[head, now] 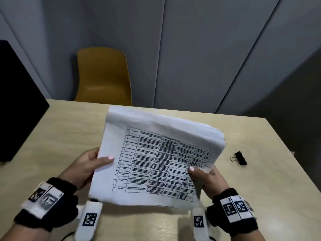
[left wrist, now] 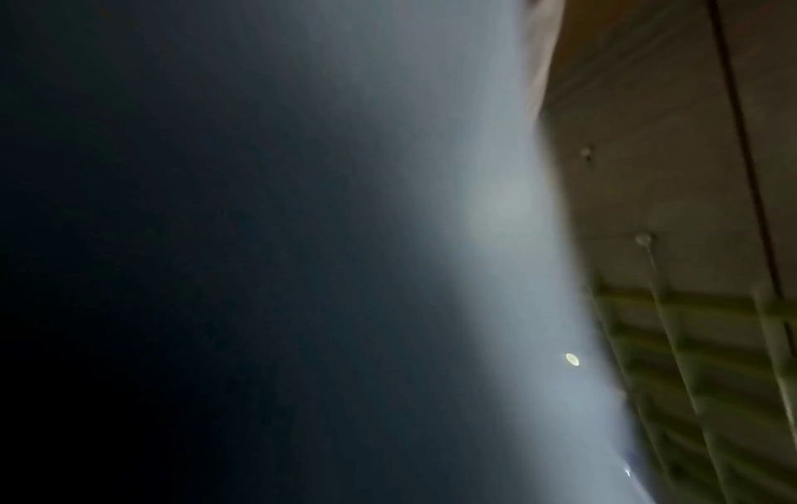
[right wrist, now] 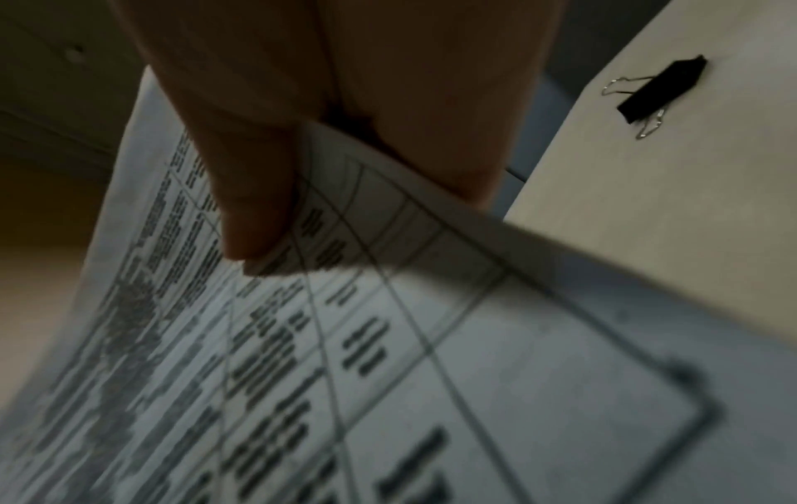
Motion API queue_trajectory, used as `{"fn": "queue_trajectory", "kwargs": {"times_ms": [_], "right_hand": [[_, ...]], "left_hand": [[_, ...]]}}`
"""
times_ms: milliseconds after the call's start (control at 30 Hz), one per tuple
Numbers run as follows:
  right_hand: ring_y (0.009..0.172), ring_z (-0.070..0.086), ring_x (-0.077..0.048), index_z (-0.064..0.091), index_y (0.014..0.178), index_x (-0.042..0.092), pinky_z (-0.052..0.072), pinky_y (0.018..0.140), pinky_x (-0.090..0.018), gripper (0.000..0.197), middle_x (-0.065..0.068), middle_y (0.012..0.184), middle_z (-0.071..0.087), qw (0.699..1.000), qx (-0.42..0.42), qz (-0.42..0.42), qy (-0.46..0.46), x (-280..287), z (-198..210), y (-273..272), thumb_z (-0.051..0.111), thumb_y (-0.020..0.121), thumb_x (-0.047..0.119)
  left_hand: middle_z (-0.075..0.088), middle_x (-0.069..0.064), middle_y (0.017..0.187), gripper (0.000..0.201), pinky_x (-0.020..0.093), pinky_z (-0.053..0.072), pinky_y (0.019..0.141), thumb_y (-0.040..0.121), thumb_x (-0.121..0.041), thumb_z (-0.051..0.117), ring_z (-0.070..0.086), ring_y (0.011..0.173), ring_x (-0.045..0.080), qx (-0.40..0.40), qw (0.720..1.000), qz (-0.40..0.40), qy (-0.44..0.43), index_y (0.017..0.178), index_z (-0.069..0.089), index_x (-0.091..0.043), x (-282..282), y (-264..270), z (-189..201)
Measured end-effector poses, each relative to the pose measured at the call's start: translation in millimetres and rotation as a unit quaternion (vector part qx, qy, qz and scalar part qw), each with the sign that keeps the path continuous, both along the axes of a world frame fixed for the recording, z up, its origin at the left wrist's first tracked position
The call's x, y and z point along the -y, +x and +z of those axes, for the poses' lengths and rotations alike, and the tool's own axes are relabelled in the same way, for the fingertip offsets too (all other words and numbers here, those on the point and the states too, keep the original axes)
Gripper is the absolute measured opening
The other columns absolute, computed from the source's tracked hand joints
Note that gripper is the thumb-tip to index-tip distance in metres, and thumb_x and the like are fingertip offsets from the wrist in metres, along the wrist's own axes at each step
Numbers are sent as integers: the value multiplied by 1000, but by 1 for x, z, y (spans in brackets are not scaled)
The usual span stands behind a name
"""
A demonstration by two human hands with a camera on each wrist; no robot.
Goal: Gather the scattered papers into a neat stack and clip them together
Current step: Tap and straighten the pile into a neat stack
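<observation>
A stack of white papers (head: 156,159) with a printed table on top is held up off the wooden table (head: 60,136), its far edge curling over. My left hand (head: 90,166) grips the stack's left edge, thumb on the top sheet. My right hand (head: 205,178) grips the right edge, thumb on the print. The right wrist view shows the thumb (right wrist: 241,191) pressing the papers (right wrist: 388,375). A black binder clip (head: 240,158) lies on the table to the right of the stack, also seen as the clip (right wrist: 660,92). The left wrist view is filled by blurred paper (left wrist: 474,238).
A mustard-yellow chair (head: 104,75) stands beyond the table's far edge. A black object (head: 15,101) sits at the table's left. Grey wall panels (head: 208,49) rise behind. The table's right edge (head: 293,153) runs close past the clip.
</observation>
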State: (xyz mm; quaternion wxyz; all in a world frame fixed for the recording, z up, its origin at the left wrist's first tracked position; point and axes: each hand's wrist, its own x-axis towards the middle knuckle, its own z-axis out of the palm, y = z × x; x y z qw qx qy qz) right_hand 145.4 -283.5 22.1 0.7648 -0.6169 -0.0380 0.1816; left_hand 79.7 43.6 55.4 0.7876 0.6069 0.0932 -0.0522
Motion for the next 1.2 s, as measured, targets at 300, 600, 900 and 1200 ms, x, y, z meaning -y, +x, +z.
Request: {"fn": "queue_trajectory", "kwargs": {"times_ms": [300, 600, 900, 1200], "right_hand": [[68, 67, 3, 66, 81, 19, 54, 62, -13, 26, 18, 66, 72, 985, 77, -117, -103, -29, -14, -10, 60, 83, -7], [65, 66, -2, 66, 70, 19, 54, 73, -37, 29, 11, 63, 72, 977, 70, -149, -138, -27, -17, -11, 68, 73, -10], [70, 68, 2, 64, 77, 21, 55, 61, -16, 29, 14, 67, 73, 980, 93, -128, -119, -32, 1, -15, 64, 78, -9], [90, 64, -6, 53, 117, 27, 53, 77, -23, 59, 1, 104, 64, 964, 131, -217, -79, -39, 29, -15, 77, 65, 40]], "left_hand": [[65, -34, 66, 16, 30, 53, 75, 66, -38, 69, 64, 68, -8, 36, 956, 132, 259, 78, 66, -27, 33, -2, -36], [66, -30, 60, 22, 20, 50, 70, 78, -5, 70, 64, 65, -7, 33, 959, 182, 217, 77, 64, -26, 38, -1, -38], [64, -31, 57, 27, 4, 48, 59, 78, 0, 68, 61, 60, -14, 55, 954, 211, 204, 76, 62, -26, 37, 2, -37], [66, -12, 101, 37, 9, 50, 71, 76, -12, 73, 62, 81, -10, 147, 935, 272, 171, 109, 60, -21, 45, -3, 3]]}}
